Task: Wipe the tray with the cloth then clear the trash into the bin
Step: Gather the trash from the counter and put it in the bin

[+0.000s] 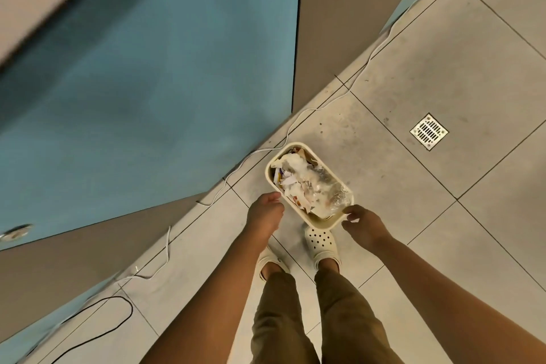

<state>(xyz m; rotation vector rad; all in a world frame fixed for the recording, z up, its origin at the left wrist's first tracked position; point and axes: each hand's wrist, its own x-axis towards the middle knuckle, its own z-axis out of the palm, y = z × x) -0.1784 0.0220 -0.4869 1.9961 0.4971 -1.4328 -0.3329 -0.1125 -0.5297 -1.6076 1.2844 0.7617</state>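
A cream oblong bin (297,144) stands on the tiled floor just in front of my feet. It is filled to the top with trash (298,183): crumpled white paper, coloured scraps and clear plastic wrap (336,195). My left hand (264,211) hovers at the bin's near left side with its fingers loosely curled and nothing in them. At the bin's near right corner is my right hand (365,223), fingertips close to the rim, fingers relaxed. The tray and the cloth are not in view.
A blue and grey panel (147,83) rises on the left. A white cable (295,124) runs along its base past the bin, and a black cable (118,313) loops at lower left. A metal floor drain (429,131) lies to the right. My cream clogs (321,241) stand below the bin.
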